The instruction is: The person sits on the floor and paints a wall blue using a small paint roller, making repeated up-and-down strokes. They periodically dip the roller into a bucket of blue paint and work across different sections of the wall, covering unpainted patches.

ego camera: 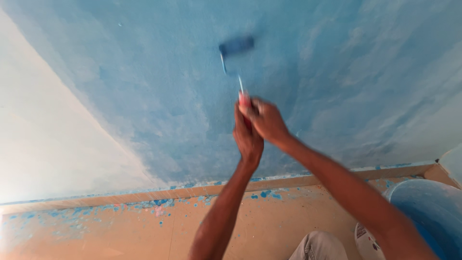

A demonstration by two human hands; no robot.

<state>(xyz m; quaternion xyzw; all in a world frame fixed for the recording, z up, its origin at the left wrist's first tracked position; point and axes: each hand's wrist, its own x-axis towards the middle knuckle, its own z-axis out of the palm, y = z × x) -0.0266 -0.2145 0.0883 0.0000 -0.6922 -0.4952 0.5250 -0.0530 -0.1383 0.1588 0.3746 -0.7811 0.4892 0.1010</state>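
A wall [159,96] freshly coated in patchy blue fills the far view, with an unpainted cream stretch at the left and a tan floor [120,231] speckled with blue drips below. Both hands are closed around the red handle of a paint roller [236,48]: the left hand [248,139] lower, the right hand [267,120] just above and touching it. The blurred blue roller head presses on the wall above them. A blue-smeared bucket [433,212] stands near right.

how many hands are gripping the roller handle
2: the left hand sits lower on the red handle of the paint roller, and the right hand is just above it.
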